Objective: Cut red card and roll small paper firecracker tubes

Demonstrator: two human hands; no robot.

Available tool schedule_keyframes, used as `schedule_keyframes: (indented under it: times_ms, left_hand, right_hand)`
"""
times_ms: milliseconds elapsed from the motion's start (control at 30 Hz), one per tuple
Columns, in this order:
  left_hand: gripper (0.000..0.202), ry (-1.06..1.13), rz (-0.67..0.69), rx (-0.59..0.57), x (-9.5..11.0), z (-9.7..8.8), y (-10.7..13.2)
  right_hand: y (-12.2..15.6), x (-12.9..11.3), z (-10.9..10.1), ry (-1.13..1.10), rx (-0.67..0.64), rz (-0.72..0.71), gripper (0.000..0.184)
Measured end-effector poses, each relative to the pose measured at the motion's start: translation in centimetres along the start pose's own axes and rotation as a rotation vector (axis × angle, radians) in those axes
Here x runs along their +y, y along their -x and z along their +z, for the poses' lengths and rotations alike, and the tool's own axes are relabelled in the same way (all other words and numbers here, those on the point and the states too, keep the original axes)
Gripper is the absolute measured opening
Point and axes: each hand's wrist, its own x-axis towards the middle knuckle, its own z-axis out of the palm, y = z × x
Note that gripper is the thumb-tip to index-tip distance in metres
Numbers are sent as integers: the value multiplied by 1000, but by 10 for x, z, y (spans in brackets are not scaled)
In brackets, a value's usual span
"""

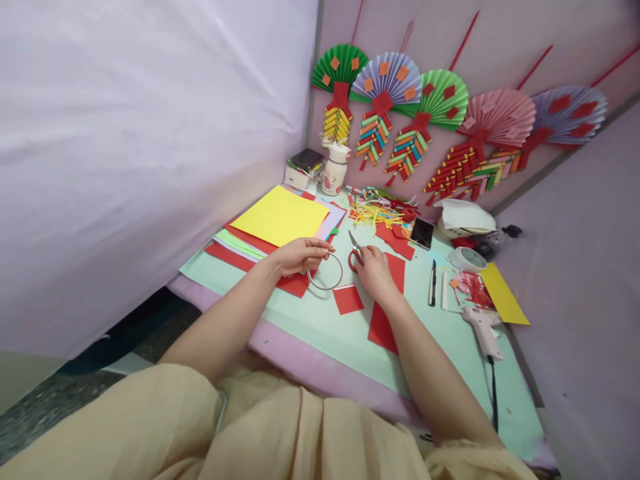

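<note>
My left hand pinches a thin round hoop, greyish, between thumb and fingers above the table. The fingers of my right hand are closed around red-handled scissors, whose blades point away from me. Just below the hoop lies a small red paper square on the table. A longer red paper strip runs partly under my right hand and forearm. Beside my left hand is a stack of coloured paper, topped by a yellow sheet.
Paper scraps, a bottle and a phone sit toward the back. To the right are a craft knife, a tape roll and a corded glue gun. Paper fan decorations hang on the back wall.
</note>
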Motion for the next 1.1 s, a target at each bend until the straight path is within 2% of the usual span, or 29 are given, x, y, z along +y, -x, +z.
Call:
schedule_keyframes:
  times_ms: [100,200,300,500,767,933,1100]
  left_hand:
    - [31,-12,11,3,1,-2,1]
    - [31,-16,25,-2,0,-5,1]
    - [31,-18,41,-5,-1,-6,0]
    - [31,-27,49,-2,-3,-7,-1]
    - [29,-3,73,-3,-5,-13,-4]
    - [29,11,79,34,-5,-13,-5]
    - [32,4,78,66,0,-4,0]
  right_hand:
    - [19,-2,-10,-64,44,-197,31]
    - [38,-6,-16,-122,-66,-349,26]
    - [51,-11,-17,-71,-182,-429,29]
    - [63,-24,-20,131,-268,-417,36]
    - [69,-36,-23,289,-299,-403,34]
    - [74,-38,-17,305,-276,-397,31]
    - [70,-33,-14,213,-210,-390,36]
